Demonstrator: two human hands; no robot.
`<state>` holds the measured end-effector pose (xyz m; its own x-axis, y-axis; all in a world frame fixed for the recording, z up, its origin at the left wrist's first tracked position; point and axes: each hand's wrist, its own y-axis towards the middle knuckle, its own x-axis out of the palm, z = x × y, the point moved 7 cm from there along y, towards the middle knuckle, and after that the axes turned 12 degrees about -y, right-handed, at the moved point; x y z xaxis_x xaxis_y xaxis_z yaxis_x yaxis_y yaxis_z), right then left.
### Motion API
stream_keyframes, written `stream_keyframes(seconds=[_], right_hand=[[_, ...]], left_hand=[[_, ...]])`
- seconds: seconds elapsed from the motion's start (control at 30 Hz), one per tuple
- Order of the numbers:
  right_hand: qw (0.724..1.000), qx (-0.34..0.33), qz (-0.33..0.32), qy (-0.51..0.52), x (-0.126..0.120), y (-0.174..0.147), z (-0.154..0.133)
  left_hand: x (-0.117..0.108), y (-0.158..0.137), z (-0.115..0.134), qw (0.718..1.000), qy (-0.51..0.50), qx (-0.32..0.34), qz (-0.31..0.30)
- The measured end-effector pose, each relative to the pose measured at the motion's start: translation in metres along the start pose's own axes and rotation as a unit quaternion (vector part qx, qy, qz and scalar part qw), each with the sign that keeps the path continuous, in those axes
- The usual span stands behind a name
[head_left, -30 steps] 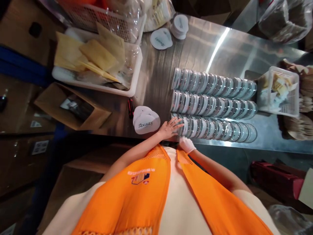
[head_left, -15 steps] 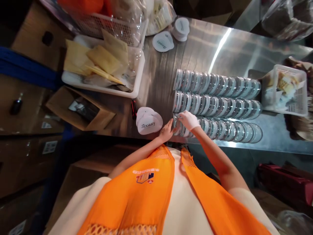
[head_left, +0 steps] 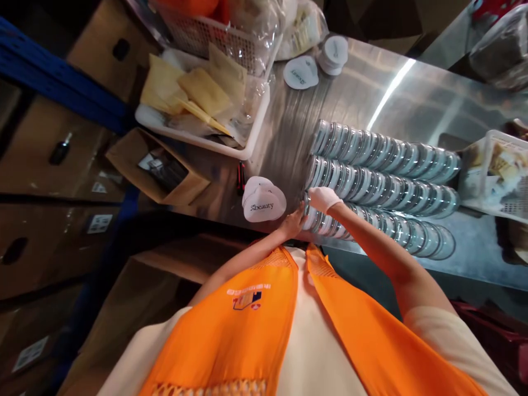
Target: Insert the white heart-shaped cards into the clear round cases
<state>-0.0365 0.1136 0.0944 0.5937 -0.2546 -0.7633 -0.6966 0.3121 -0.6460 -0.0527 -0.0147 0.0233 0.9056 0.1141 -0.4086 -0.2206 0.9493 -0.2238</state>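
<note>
Round clear glass pieces, like lids or shallow dishes, stand on edge in three rows: a near row (head_left: 391, 231), a middle row (head_left: 383, 186) and a far row (head_left: 383, 148). At the left end of the near row, an end glass disc (head_left: 306, 204) is between my hands. My bare left hand (head_left: 293, 223) has its fingers against the disc's left and lower edge. Curled over its top is my right hand (head_left: 324, 199), in a white glove; its fingertips are partly hidden. Left of my hands lies a pile of white printed cards (head_left: 264, 203) reading "beauty".
A white tray (head_left: 258, 124) of yellow padded envelopes sits at the left, beside a red-and-black cutter (head_left: 241, 177) and an open carton (head_left: 160, 165). More cards (head_left: 300, 72) lie at the back. At the right stands a white basket (head_left: 489, 170). Everything rests on a metal table (head_left: 289, 118).
The view has turned, shifting the table's things rightward. My right hand has moved toward the row's end disc, with its fingers more closed. My left hand stays at the same end.
</note>
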Motion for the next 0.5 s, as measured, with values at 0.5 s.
stream_keyframes(seconds=[0.5], right_hand=[[0.999, -0.003, 0.039, 0.02, 0.169, -0.052, -0.077]], left_hand=[[-0.011, -0.005, -0.005, 0.998, -0.056, -0.009, 0.031]])
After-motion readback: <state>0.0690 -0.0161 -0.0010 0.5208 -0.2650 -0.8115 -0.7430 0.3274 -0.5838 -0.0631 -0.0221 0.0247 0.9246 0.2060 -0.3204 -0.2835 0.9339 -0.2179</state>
